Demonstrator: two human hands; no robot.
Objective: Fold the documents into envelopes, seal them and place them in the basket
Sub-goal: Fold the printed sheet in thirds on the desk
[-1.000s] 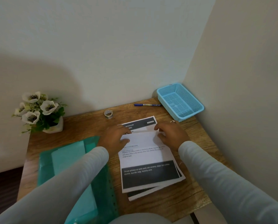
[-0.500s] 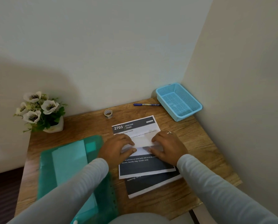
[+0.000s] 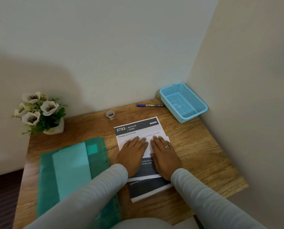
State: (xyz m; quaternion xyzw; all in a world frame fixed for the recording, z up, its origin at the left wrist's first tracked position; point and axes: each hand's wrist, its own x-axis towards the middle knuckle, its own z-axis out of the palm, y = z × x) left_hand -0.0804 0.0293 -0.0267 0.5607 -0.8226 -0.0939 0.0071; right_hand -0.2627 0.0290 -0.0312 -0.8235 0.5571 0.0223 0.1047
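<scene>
I am looking down at a wooden counter (image 3: 195, 154) set in a corner. My left hand (image 3: 133, 154) and right hand (image 3: 164, 156) lie flat side by side, fingers straight, nearly touching each other, and they grip nothing. Both press down on a folded document (image 3: 148, 148), which lies on top of a stack of printed documents (image 3: 147, 187) directly under my palms. I judge the task to be at an early stage. The first sheet is being creased, and no envelope is filled or sealed. The blue mesh basket (image 3: 202, 109), beyond my right hand and against the walls, holds nothing. Just left of my left hand lies a translucent green folder (image 3: 71, 171) with a pale sheet inside. I cannot tell whether that sheet is an envelope. Beyond my left hand stands a small roll of tape (image 3: 110, 115), likely for sealing. A blue pen (image 3: 150, 105) lies beyond both hands, near the basket. Far left of my hands is a pot of white flowers (image 3: 38, 113). Nothing blocks the way to the basket.
</scene>
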